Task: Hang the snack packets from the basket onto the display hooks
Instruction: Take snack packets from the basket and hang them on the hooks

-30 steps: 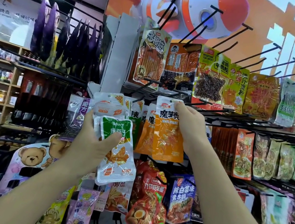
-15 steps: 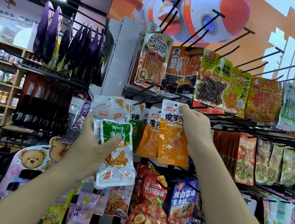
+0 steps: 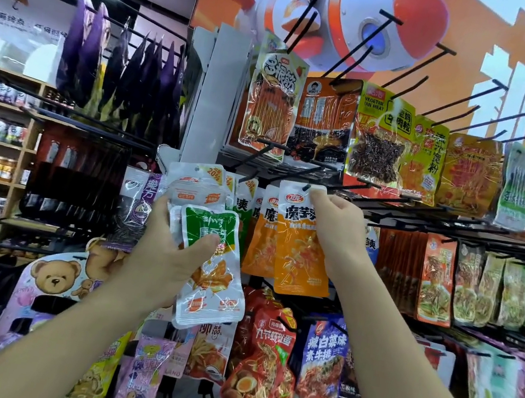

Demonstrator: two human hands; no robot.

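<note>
The right hand (image 3: 335, 235) pinches the top edge of an orange konjac packet (image 3: 300, 254) at the tip of a display hook (image 3: 305, 187). If it lets go before the hole is seated, the packet could drop. The left hand (image 3: 158, 251) grips a loose stack of green-and-white packets (image 3: 209, 280) that might slip apart

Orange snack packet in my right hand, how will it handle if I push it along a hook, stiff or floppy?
Probably floppy: the orange packet looks like a thin, glossy pouch, pinched at its top by the right hand. Likely light, since fingertips alone carry it. The shiny film may be slippery.
</note>
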